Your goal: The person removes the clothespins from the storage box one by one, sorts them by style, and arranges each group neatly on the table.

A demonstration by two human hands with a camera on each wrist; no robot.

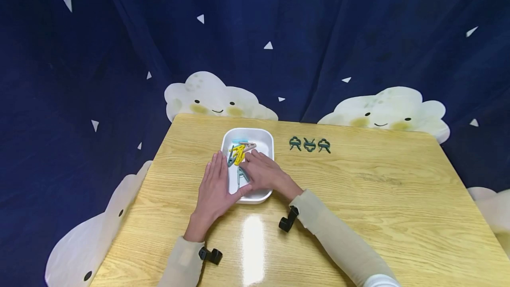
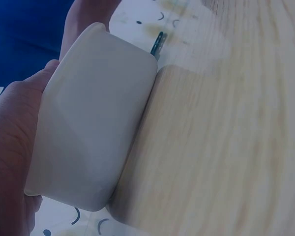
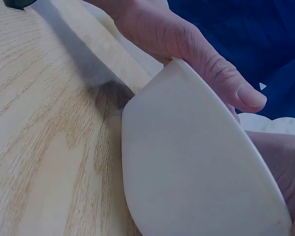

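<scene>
A white plastic basin (image 1: 259, 199) stands on the table with several clothes pegs in it. My left hand (image 1: 215, 187) lies along its left rim with fingers straight, the thumb stretched over the near corner. Inside the basin, my right hand (image 1: 263, 172) reaches over from the right with bent fingers beside a pale grey-green peg (image 1: 242, 177); whether it pinches that peg is hidden. Farther in lie yellow pegs (image 1: 239, 154), a blue-grey peg (image 1: 231, 159), a beige peg (image 1: 249, 145) and a light-blue piece (image 1: 240, 141). Both wrist views mostly show the basin's outer wall (image 2: 93, 118).
Three dark green clips (image 1: 309, 145) stand in a row on the wooden table (image 1: 378, 189), right of the basin. Behind the table hangs a dark blue curtain (image 1: 239, 43) with clouds and white triangles.
</scene>
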